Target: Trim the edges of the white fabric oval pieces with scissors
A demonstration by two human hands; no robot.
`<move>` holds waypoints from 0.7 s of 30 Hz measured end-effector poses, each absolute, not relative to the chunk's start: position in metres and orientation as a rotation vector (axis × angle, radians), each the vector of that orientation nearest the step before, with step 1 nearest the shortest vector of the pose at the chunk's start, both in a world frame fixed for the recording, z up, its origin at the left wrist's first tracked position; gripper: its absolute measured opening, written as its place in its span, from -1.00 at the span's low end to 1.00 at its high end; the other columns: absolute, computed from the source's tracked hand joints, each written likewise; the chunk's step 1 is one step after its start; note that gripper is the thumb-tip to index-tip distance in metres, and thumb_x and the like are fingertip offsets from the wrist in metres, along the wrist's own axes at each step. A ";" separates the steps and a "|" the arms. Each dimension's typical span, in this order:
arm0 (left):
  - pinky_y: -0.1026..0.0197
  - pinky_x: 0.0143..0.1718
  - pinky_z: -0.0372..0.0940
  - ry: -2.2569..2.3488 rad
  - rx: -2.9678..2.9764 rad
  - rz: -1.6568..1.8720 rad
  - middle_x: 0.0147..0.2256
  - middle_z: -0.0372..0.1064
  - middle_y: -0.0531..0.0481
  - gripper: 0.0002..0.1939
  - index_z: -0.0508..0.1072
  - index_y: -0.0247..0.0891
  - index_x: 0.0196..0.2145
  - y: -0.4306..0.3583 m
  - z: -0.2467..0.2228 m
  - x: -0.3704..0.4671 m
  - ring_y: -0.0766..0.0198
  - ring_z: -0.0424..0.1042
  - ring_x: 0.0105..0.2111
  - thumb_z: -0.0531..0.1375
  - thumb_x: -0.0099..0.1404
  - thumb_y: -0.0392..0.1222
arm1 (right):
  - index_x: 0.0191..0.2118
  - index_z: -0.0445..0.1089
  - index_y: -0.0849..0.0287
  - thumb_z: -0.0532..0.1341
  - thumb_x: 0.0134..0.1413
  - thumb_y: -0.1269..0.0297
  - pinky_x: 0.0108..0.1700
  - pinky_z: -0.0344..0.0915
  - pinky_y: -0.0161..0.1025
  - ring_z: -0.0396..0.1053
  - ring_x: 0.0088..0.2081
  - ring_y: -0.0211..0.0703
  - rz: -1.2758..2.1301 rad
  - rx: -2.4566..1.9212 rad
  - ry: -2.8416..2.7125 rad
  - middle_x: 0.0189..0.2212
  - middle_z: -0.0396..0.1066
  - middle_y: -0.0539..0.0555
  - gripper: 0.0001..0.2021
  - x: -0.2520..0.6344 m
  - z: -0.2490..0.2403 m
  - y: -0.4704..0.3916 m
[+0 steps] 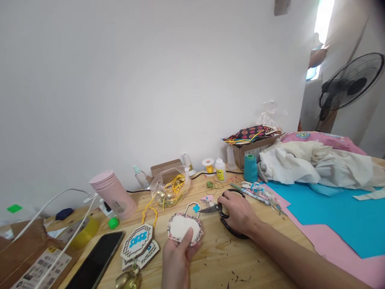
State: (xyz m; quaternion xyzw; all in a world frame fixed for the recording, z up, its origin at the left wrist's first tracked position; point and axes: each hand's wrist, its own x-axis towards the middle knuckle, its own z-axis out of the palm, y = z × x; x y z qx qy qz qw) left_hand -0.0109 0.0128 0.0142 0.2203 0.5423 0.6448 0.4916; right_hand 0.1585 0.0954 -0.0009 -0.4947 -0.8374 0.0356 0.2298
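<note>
Between the thumb and fingers of my left hand point(177, 261) is a cream, rounded piece with a patterned, flower-like border point(184, 228). My right hand point(239, 210) grips black-handled scissors point(212, 209) low over the wooden table, its fingers around the handles. The blades point left toward the held piece. Just behind that piece is a small wooden-edged shape with a blue flower point(196, 208). To the left, octagonal wooden pendants with blue inlay point(138, 239) lie on a yellow braided cord, a brass-coloured bell point(128, 279) below them.
A phone point(96, 261) and pink tumbler point(114, 194) are at left. Behind my hands stand a plastic bag of bells and yellow cord point(171, 188), a glue bottle point(220, 170) and a teal thread spool point(250, 168). Blue sheets point(325, 208) and white cloth point(300, 162) cover the right.
</note>
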 end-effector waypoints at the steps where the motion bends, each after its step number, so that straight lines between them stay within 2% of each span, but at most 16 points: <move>1: 0.30 -0.48 0.37 1.311 0.544 1.563 -0.38 0.46 -0.02 -0.68 0.39 -0.32 -0.31 0.012 0.014 -0.011 0.30 0.42 -0.43 0.30 -0.10 -0.29 | -0.31 0.30 0.13 0.15 -0.19 0.34 -0.40 0.04 -0.31 0.23 -0.32 -0.14 0.101 -1.326 -2.299 -0.35 0.28 0.06 -0.80 0.159 -0.001 0.095; 4: 0.29 -0.49 0.36 1.339 0.556 1.582 -0.36 0.45 -0.04 -0.63 0.39 -0.33 -0.29 0.014 0.012 -0.008 0.30 0.41 -0.44 0.31 -0.13 -0.26 | -0.30 0.30 0.14 0.13 -0.15 0.35 -0.37 0.08 -0.31 0.24 -0.31 -0.15 0.155 -1.271 -2.216 -0.36 0.29 0.05 -0.81 0.160 -0.002 0.094; 8: 0.39 -0.65 0.24 1.441 0.628 1.590 -0.45 0.45 -0.03 -0.60 0.39 -0.34 -0.32 0.016 0.006 -0.006 0.35 0.37 -0.54 0.33 -0.19 -0.24 | -0.30 0.30 0.14 0.10 -0.07 0.37 -0.37 0.11 -0.33 0.25 -0.38 -0.21 0.343 -1.218 -2.081 -0.43 0.32 0.01 -0.85 0.158 -0.001 0.095; 12: 0.48 -0.78 -0.06 1.344 0.799 1.499 -0.64 0.33 0.12 -0.61 0.39 -0.38 -0.38 0.016 0.004 -0.007 0.57 0.08 -0.75 0.34 -0.20 -0.18 | -0.27 0.31 0.13 0.13 -0.08 0.33 -0.38 0.12 -0.33 0.25 -0.40 -0.22 0.468 -1.114 -2.064 -0.44 0.34 -0.01 -0.83 0.154 0.002 0.090; 15: 0.48 -0.79 -0.12 1.265 0.820 1.495 -0.67 0.29 0.16 -0.60 0.38 -0.38 -0.35 0.016 0.006 -0.006 0.61 -0.02 -0.77 0.33 -0.17 -0.16 | -0.32 0.30 0.15 0.14 -0.14 0.36 -0.39 0.11 -0.33 0.22 -0.41 -0.21 0.452 -1.052 -2.163 -0.46 0.31 0.00 -0.84 0.151 0.004 0.084; 18: 0.48 -0.76 -0.02 1.270 0.792 1.525 -0.59 0.37 0.09 -0.60 0.37 -0.37 -0.34 0.016 0.007 -0.005 0.56 0.12 -0.73 0.32 -0.14 -0.13 | -0.35 0.28 0.17 0.14 -0.24 0.42 -0.37 0.11 -0.32 0.20 -0.38 -0.18 0.390 -1.089 -2.237 -0.44 0.28 0.03 -0.80 0.149 0.004 0.078; 21: 0.39 -0.63 0.23 1.298 0.720 1.540 -0.41 0.47 -0.07 -0.54 0.34 -0.36 -0.26 0.016 0.005 -0.007 0.31 0.41 -0.48 0.32 -0.14 -0.14 | -0.34 0.26 0.17 0.16 -0.30 0.42 -0.33 0.10 -0.29 0.18 -0.31 -0.13 0.316 -1.162 -2.285 -0.36 0.25 0.06 -0.76 0.148 0.005 0.075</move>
